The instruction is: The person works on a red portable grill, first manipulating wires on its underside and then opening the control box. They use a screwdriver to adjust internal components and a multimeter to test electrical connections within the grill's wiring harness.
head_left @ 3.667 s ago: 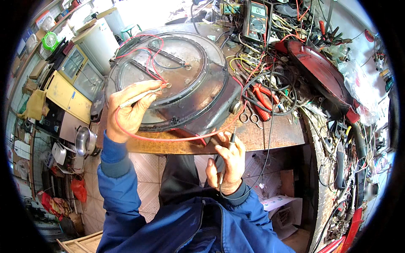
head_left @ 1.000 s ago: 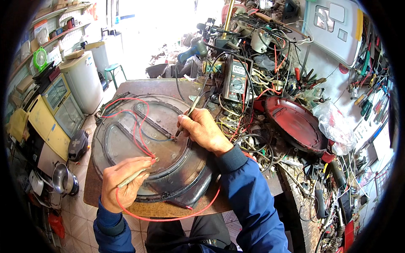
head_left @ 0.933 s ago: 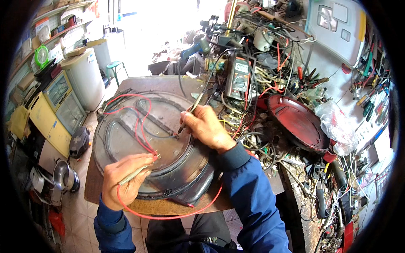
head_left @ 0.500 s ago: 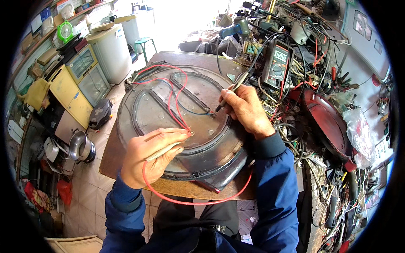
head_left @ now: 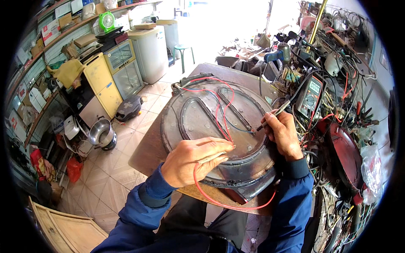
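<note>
A round, stained metal appliance plate (head_left: 198,127) lies on the wooden table, with dark ribbed channels on its underside. My left hand (head_left: 192,162) is closed around a pale test probe (head_left: 209,159), whose red lead (head_left: 230,207) loops below the hand. Its fingertips are at the ends of thin red wires (head_left: 218,110) above the plate; the probe's tip is hidden. My right hand (head_left: 283,134) pinches a second test probe (head_left: 282,108) with a dark end. That end is close to a blue wire's end (head_left: 253,131); contact cannot be made out.
A multimeter (head_left: 311,96) with a lit display leans among tangled cables at the right. Beside it lie a red pan-shaped part (head_left: 345,152) and a clear plastic bag (head_left: 371,170). On the left floor stand a metal pot (head_left: 101,134) and a dark case (head_left: 128,108).
The whole view has swung left, so the plate and both hands appear farther right. Both hands keep their probes and nearly the same places over the plate.
</note>
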